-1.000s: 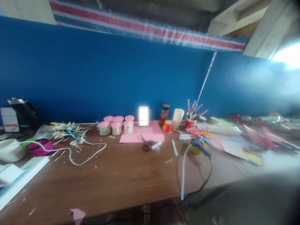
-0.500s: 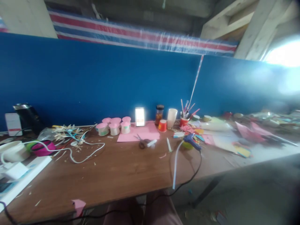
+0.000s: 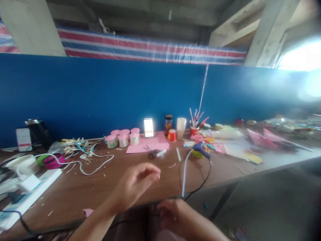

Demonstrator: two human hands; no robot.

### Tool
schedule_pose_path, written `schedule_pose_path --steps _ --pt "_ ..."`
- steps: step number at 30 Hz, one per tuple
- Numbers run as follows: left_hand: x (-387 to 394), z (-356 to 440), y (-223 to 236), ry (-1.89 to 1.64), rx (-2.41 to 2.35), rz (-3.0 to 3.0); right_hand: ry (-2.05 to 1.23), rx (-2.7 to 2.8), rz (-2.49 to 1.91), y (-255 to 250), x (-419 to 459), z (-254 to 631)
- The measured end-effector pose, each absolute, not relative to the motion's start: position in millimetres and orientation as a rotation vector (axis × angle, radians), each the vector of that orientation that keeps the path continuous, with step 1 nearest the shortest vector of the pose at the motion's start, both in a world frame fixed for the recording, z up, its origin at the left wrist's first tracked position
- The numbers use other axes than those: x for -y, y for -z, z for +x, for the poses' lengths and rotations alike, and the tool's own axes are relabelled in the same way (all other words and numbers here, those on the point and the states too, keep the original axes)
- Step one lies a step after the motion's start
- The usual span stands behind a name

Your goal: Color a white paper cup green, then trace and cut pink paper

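My left hand (image 3: 134,187) hangs above the front of the brown table, its fingers loosely bent with a gap to the thumb and nothing between them. Lower, by the table's front edge and over my lap, my right hand (image 3: 174,214) is half curled, fingertips apart, with nothing visible in it. Beyond the left hand lie scissors (image 3: 151,155) and a white marker-like stick (image 3: 161,153) by a pink sheet (image 3: 157,144). A blue glue gun (image 3: 202,150) with a long pale glue stick (image 3: 184,175) rests right of the hands. Neither hand touches these.
Several pink-topped paper cups (image 3: 123,140) stand at the back, with a red cup (image 3: 172,136), a dark-lidded jar (image 3: 168,125) and a white cup (image 3: 181,128). A white cable (image 3: 81,170) and power strip (image 3: 47,180) lie left. Paper pieces (image 3: 233,150) cover the right.
Both hands have come into view from below, the left one over the table's front part and the right one at its edge. The view has tilted slightly up and shifted. The table items look unmoved.
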State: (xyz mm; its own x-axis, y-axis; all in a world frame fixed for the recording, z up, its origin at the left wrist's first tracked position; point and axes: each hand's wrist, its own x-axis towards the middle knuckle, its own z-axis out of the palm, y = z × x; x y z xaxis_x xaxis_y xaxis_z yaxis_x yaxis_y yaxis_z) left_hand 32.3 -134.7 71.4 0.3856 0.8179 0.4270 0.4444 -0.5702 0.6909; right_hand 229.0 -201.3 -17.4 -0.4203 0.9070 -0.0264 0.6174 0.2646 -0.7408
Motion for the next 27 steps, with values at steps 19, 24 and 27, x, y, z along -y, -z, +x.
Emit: schedule_pose_path --steps 19,24,27 --pt "-10 115 8 -0.428 -1.540 2.604 -0.202 2.201 -1.801 4 19 249" --pt "-16 119 10 -0.425 -1.534 2.622 -0.202 2.177 -1.819 7 13 247" --pt "-19 120 10 -0.426 -1.538 2.611 -0.197 2.164 -1.841 8 12 246"
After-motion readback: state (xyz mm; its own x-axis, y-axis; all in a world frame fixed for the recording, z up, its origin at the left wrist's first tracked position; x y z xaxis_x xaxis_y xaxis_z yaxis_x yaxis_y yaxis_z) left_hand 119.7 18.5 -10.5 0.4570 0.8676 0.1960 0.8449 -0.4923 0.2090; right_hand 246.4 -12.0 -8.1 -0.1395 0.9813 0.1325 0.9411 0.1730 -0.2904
